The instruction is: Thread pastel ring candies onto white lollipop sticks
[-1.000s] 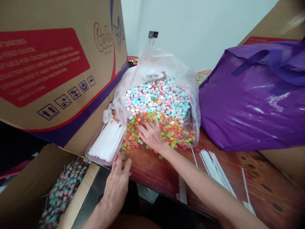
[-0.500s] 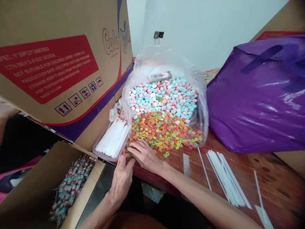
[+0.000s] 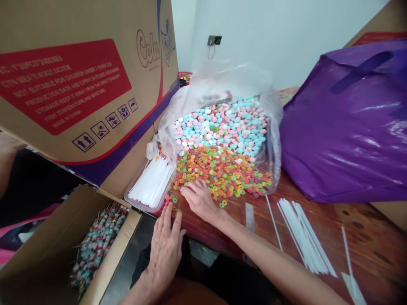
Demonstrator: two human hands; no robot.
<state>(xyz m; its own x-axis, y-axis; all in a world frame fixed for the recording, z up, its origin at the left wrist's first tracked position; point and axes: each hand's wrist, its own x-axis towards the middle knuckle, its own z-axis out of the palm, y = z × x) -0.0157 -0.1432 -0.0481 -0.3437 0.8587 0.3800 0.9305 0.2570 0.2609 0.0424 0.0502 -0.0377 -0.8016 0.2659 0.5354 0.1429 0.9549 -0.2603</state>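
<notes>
Head view: the worktop (image 3: 362, 228) is hemmed in. A tall cardboard box (image 3: 79, 84) leans in on the left, a shiny purple bag (image 3: 343, 127) fills the right, and a clear plastic bag (image 3: 222, 80) stands open between them. The only bare wood is the near strip, where loose white sticks (image 3: 302, 237) lie fanned out right of the forearm. Off the worktop's near-left edge sits an open carton (image 3: 19, 262) of wrapped sweet skewers.

The ring sweets (image 3: 222, 171), in orange, green, yellow and red, spill from the bag's mouth towards the near edge, with pink and blue pastel sweets (image 3: 222, 125) heaped behind them. A clear tray (image 3: 129, 195) of white sticks lies just left of the heap.

The right hand (image 3: 199, 199) is palm down, its grip loosely curled, fingertips touching the near-left fringe of the ring sweets. Whether it has pinched one I cannot tell. The left hand (image 3: 165, 245) lies flat over the worktop's near edge, its grip spread wide and holding nothing, fingertips just beside a few stray rings.

On the box, red script reads "Cola". A red panel carries white print, including "NOT SUITABLE FOR CHILDREN" and "MADE IN CHINA", above a row of handling symbols.
</notes>
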